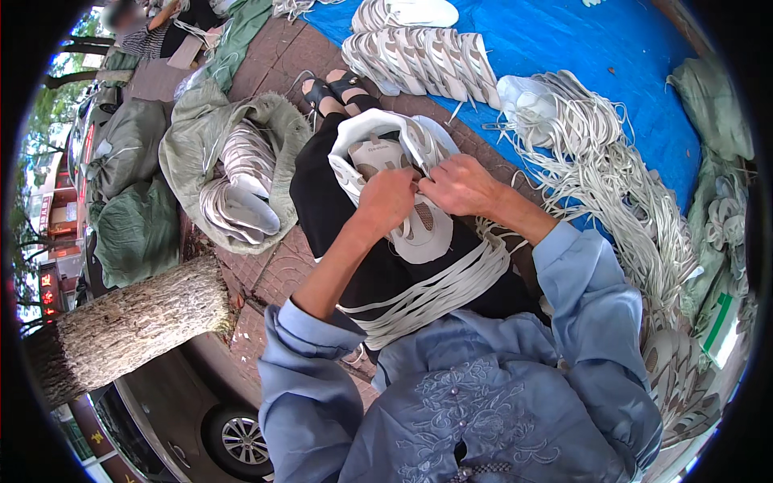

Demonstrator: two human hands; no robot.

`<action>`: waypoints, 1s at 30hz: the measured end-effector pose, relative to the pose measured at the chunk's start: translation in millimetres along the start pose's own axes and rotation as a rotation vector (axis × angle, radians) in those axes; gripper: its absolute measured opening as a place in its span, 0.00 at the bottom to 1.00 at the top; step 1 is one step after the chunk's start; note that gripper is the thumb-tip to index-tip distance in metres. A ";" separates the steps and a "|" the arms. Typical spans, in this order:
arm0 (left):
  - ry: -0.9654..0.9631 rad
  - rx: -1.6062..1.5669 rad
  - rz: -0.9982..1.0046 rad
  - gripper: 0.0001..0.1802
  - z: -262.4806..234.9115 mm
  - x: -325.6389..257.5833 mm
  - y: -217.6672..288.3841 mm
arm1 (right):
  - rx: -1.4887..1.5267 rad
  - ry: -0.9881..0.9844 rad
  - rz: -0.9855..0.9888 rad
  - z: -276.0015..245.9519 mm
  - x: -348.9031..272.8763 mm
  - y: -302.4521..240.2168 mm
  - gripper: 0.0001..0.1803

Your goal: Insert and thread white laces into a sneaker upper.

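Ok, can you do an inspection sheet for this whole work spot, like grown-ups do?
Surface: blue tarp, brown paving.
Things in hand: shoe upper; bundle of white laces across the lap.
Clutter: stacked uppers, tangled heap of laces, open sack holding more uppers.
Hands: left hand and right hand meet at the upper's lacing area; what they pinch is unclear.
Cables: nothing seen.
Surroundings: tree trunk, parked car, another person farther off.

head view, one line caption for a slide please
Left hand and right hand pinch at a pale shoe upper, white laces across the black-clothed lap, blue tarp beyond.
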State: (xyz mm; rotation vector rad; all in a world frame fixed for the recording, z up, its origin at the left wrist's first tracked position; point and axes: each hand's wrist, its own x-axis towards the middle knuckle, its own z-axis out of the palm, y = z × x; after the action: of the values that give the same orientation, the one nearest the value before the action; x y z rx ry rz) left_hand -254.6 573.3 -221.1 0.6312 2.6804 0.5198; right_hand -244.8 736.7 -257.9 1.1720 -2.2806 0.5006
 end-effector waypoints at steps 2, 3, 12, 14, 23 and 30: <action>-0.134 -0.003 -0.028 0.10 -7.7 10.8 -0.9 | -0.002 0.042 -0.011 -2.0 -0.5 0.7 0.05; -0.269 -0.005 -0.053 0.10 -16.8 13.9 3.6 | 0.000 0.064 -0.003 -2.3 -1.0 1.0 0.05; -0.217 -0.363 -0.155 0.10 -17.7 8.3 7.5 | 0.073 0.060 0.197 1.2 -6.6 -4.4 0.07; -0.126 -0.483 -0.239 0.09 -17.1 -5.7 15.4 | 0.117 0.060 0.282 1.5 -7.3 -9.1 0.07; 0.367 -0.703 -0.026 0.05 -24.2 -40.1 24.5 | 0.785 -0.136 0.637 -6.9 20.7 -17.4 0.13; 0.315 -1.443 -0.045 0.19 -4.3 -36.4 -0.6 | 1.503 -0.021 1.023 -38.9 56.8 -10.2 0.06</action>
State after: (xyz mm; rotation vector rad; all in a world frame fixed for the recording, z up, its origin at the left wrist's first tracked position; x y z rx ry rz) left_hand -225.8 554.1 -209.0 0.0215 1.7507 2.2646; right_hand -253.2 716.0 -192.0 0.2342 -2.1604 2.8298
